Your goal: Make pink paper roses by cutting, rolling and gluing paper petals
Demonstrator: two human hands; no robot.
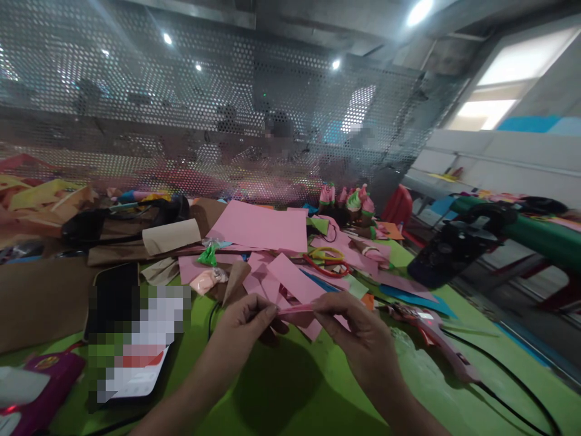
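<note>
Over the front of the green table, a narrow pink paper strip is stretched between both hands. My left hand pinches one end of it between thumb and fingers. At the other end, my right hand has its thumb and fingertips closed on the strip. Just behind the strip lie loose pink paper pieces, overlapping one another. A larger pink sheet sits farther back. The strip's ends are hidden by the fingertips.
A pink glue gun with a black cord lies at right. Scissors with yellow and red handles rest among the papers. A phone stands at left. Behind are paper ice-cream cones; a dark bottle is at the right edge.
</note>
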